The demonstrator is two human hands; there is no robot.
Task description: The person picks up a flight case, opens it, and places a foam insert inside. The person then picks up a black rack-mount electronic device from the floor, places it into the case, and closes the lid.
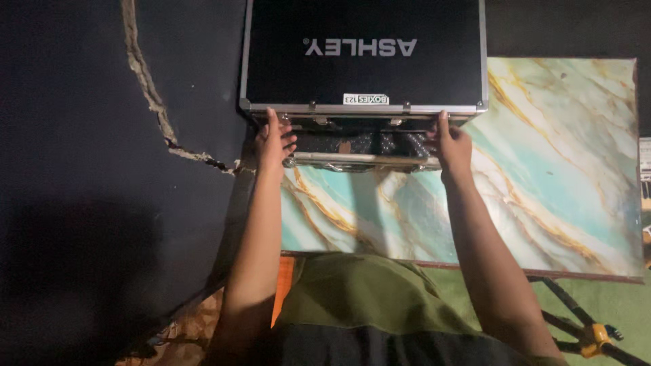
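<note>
black, metal-edged case (364, 61) at the marbled board's (542, 169) far-left corner — left hand (273, 144) and right hand (449, 144) grip its partly raised lid.

Black silver-edged case (363, 61), turquoise-gold marbled board (542, 190)

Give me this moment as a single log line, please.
left hand: on lid edge of black case | right hand: same edge, other end | lid: slightly raised | case on marbled board
</note>
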